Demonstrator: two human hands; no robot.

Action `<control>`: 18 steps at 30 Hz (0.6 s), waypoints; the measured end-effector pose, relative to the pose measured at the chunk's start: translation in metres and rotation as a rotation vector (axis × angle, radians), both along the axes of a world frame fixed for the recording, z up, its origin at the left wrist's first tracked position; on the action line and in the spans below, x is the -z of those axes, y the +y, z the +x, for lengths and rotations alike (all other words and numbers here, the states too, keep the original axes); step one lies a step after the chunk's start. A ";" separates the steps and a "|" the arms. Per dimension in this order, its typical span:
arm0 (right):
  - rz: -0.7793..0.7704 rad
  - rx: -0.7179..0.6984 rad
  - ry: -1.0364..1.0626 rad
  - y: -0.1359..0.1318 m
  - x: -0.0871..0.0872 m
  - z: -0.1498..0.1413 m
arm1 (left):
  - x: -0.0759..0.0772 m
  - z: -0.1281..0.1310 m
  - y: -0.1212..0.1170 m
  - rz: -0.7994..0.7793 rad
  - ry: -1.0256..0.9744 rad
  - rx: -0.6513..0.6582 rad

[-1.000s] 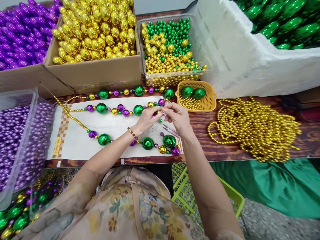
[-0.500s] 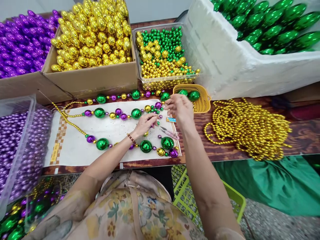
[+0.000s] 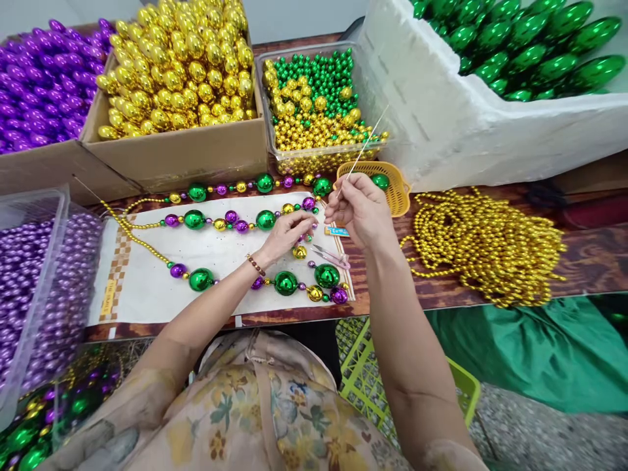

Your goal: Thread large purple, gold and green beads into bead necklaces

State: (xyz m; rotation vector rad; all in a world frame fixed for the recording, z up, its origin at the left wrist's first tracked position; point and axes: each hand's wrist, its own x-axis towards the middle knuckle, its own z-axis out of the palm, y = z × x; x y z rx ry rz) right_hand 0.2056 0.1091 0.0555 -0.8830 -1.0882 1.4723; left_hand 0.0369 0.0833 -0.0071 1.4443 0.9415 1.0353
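My right hand (image 3: 357, 208) is closed in a pinch on a thin, pale, needle-like strand (image 3: 366, 145), which slants up toward the clear bin. To its left, my left hand (image 3: 289, 233), with a brown bead bracelet (image 3: 256, 265) at the wrist, has its fingers drawn together over small green and purple beads (image 3: 309, 237); what they grip is partly hidden. Just below lies a gold bead (image 3: 299, 252). Pink-handled thread snips (image 3: 332, 256) rest nearby. A strand of green, purple and gold beads (image 3: 195, 219) loops around on a white cloth (image 3: 147, 261).
Behind stand boxes of purple beads (image 3: 49, 85) and gold beads (image 3: 176, 72), a clear bin (image 3: 318, 152) and a foam box (image 3: 490, 137). A yellow basket (image 3: 400, 203) sits beside my right hand; gold bead strings (image 3: 490, 248) lie right. Purple beads (image 3: 59, 294) fill a left bin.
My right hand has turned and risen slightly, and the thin strand now points up from its fingers. A gold bead now shows more clearly below my left hand, which stays near the small beads.
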 end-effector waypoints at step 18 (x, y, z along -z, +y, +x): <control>0.294 0.162 -0.011 0.025 -0.086 0.014 | 0.030 0.003 -0.030 -0.022 0.180 -0.008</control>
